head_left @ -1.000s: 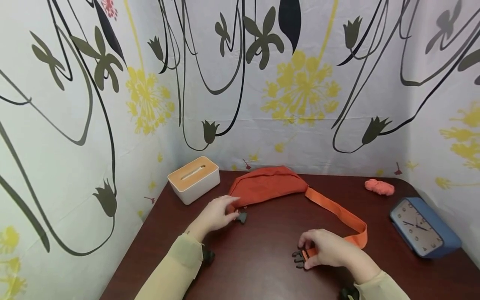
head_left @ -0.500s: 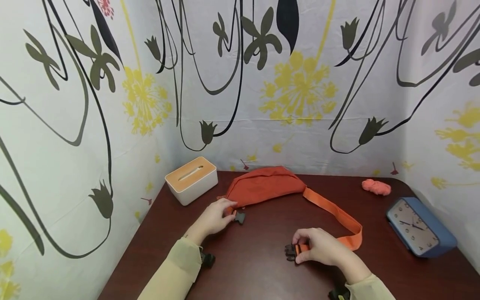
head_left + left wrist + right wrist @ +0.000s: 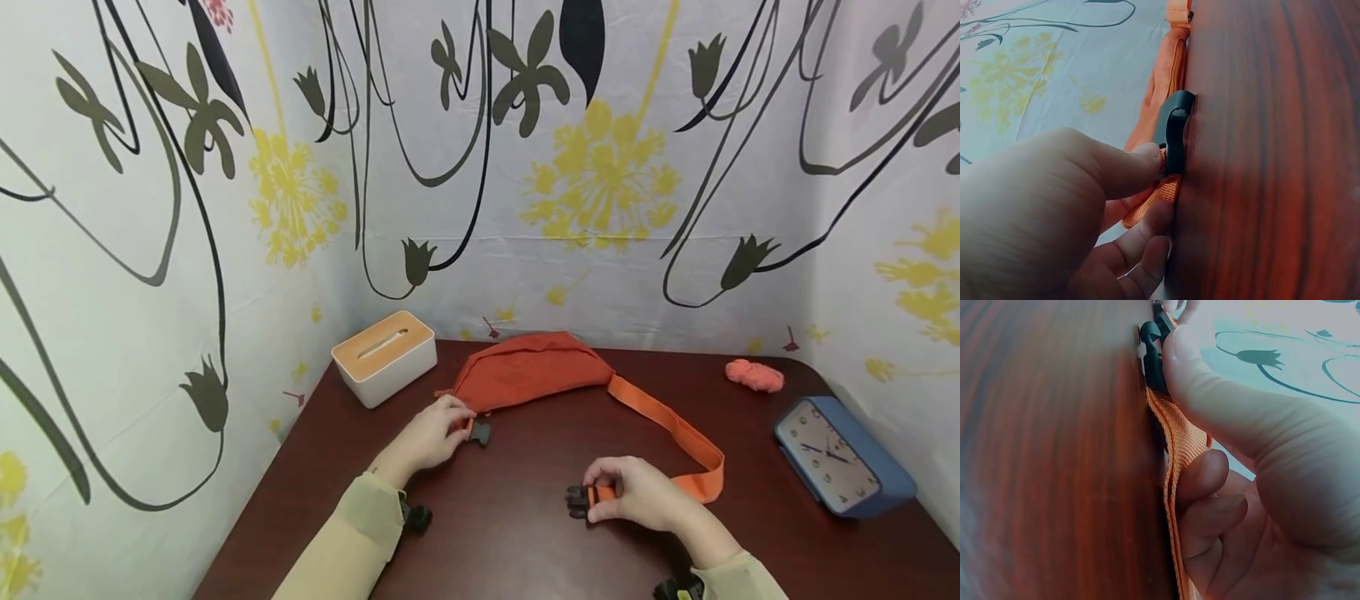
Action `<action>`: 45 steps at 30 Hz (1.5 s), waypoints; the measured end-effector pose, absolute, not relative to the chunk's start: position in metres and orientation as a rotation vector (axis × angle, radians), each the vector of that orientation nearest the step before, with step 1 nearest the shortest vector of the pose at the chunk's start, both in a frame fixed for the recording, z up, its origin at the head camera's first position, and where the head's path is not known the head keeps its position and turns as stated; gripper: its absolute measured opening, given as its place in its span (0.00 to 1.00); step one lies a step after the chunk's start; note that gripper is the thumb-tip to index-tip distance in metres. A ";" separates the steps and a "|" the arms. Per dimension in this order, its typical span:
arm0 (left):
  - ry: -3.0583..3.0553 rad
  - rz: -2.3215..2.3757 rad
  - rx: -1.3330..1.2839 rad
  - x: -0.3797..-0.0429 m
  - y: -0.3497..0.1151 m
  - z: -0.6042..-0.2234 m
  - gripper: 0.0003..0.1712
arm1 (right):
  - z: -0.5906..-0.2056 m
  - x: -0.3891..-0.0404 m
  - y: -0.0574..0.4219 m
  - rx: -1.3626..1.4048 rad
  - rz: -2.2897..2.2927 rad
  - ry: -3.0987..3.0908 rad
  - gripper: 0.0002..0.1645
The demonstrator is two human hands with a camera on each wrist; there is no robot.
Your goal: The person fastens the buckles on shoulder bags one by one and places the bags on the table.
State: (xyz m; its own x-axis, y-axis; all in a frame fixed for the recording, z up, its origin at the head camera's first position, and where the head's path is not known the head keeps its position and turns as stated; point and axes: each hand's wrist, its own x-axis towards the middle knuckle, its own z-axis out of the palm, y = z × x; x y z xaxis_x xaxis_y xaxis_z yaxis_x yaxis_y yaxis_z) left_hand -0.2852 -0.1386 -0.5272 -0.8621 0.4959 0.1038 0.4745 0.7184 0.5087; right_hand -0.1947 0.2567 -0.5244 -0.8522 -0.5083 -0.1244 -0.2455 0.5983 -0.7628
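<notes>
An orange-red waist bag lies at the back of the dark wooden table. At its left end my left hand pinches the base of the dark socket half of a side-release buckle, thumb against the orange webbing. From the bag's right end an orange strap curves round to my right hand. That hand holds the black pronged buckle half by its strap end, thumb pressed to it in the right wrist view. The prongs point left, and a stretch of table separates both halves.
A white tissue box with a wooden lid stands at the back left. On the right are a blue alarm clock and a pink yarn bundle. Patterned cloth walls border the table.
My right hand has moved a little left with the pronged half, which has tilted. The left hand stays nearly in place, its thumb shifting slightly back along the socket half. The bag lies still.
</notes>
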 end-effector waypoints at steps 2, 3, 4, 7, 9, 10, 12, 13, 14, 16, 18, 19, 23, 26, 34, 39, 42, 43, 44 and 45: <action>2.883 0.847 0.813 -0.285 -0.139 -0.528 0.17 | -0.525 -0.195 0.257 -0.609 -1.126 2.497 0.21; 2.883 0.860 0.814 -0.285 -0.139 -0.528 0.17 | -0.526 -0.196 0.257 -0.607 -1.132 2.492 0.21; 2.884 0.871 0.817 -0.286 -0.140 -0.528 0.16 | -0.526 -0.196 0.257 -0.604 -1.137 2.492 0.21; 2.879 0.905 0.822 -0.286 -0.141 -0.529 0.15 | -0.528 -0.198 0.257 -0.597 -1.163 2.491 0.19; 2.871 0.938 0.823 -0.286 -0.142 -0.530 0.14 | -0.530 -0.199 0.258 -0.591 -1.195 2.489 0.18; 2.867 0.953 0.819 -0.286 -0.142 -0.530 0.13 | -0.531 -0.199 0.259 -0.587 -1.214 2.486 0.17; 2.863 0.980 0.806 -0.287 -0.142 -0.531 0.12 | -0.532 -0.199 0.260 -0.578 -1.257 2.472 0.16; 2.860 0.993 0.797 -0.288 -0.142 -0.532 0.12 | -0.533 -0.200 0.260 -0.571 -1.279 2.462 0.16; 2.858 1.004 0.787 -0.288 -0.142 -0.533 0.11 | -0.534 -0.200 0.261 -0.567 -1.296 2.456 0.15; 2.858 1.018 0.774 -0.289 -0.142 -0.534 0.11 | -0.534 -0.200 0.261 -0.559 -1.325 2.448 0.15; 2.863 1.018 0.776 -0.289 -0.142 -0.534 0.11 | -0.534 -0.200 0.260 -0.551 -1.343 2.446 0.15; 2.863 1.023 0.771 -0.289 -0.142 -0.534 0.11 | -0.534 -0.200 0.259 -0.548 -1.348 2.448 0.15; 2.864 1.028 0.747 -0.288 -0.141 -0.533 0.11 | -0.533 -0.200 0.256 -0.538 -1.356 2.464 0.15; 2.840 1.052 0.695 -0.288 -0.141 -0.533 0.11 | -0.533 -0.200 0.254 -0.524 -1.359 2.477 0.15; 2.776 1.126 0.615 -0.290 -0.140 -0.536 0.12 | -0.536 -0.203 0.243 -0.459 -1.357 2.528 0.16; 2.761 1.150 0.620 -0.291 -0.141 -0.536 0.12 | -0.537 -0.206 0.231 -0.429 -1.351 2.568 0.15; 2.759 1.151 0.614 -0.291 -0.140 -0.537 0.12 | -0.539 -0.208 0.224 -0.406 -1.356 2.582 0.15; 2.759 1.149 0.611 -0.291 -0.140 -0.537 0.12 | -0.540 -0.208 0.221 -0.396 -1.360 2.587 0.15; 2.759 1.148 0.609 -0.291 -0.140 -0.537 0.12 | -0.540 -0.209 0.219 -0.385 -1.364 2.589 0.15; 2.760 1.144 0.606 -0.290 -0.140 -0.537 0.12 | -0.541 -0.209 0.217 -0.376 -1.368 2.593 0.15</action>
